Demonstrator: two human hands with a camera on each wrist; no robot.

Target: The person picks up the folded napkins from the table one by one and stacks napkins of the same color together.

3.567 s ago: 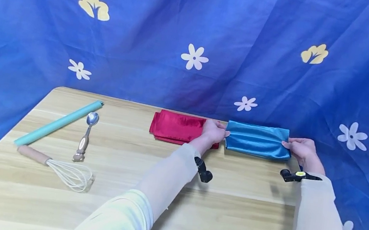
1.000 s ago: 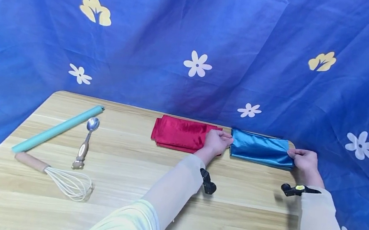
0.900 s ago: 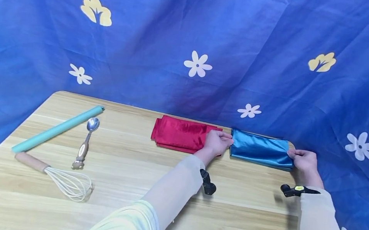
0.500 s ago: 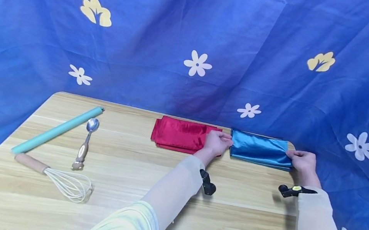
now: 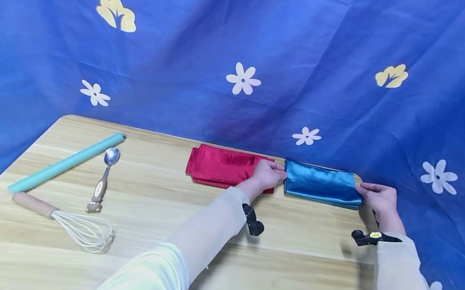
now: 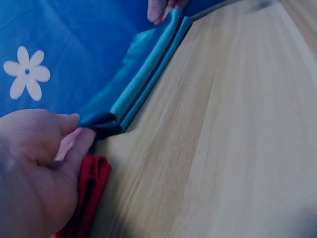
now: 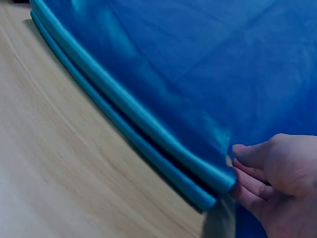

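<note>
A folded shiny blue cloth lies near the table's back right edge, its layers stacked in a flat strip. At its left end is my left hand, thumb and fingertips right at the cloth's edge. That hand also overlaps the right end of a folded red cloth. My right hand is by the blue cloth's right end. In the right wrist view, the right thumb stands apart from the cloth, while the other fingertips touch its corner. The left wrist view shows the folds of the blue cloth from the side.
On the left of the wooden table lie a turquoise roll, a metal spoon with a brown handle, and a whisk. A blue flowered curtain hangs right behind the table's back edge.
The blue cloth, earlier pinched at both ends with thumbs on top, now lies flatter on the table. My right thumb has come off its right edge. The head view has shifted slightly.
</note>
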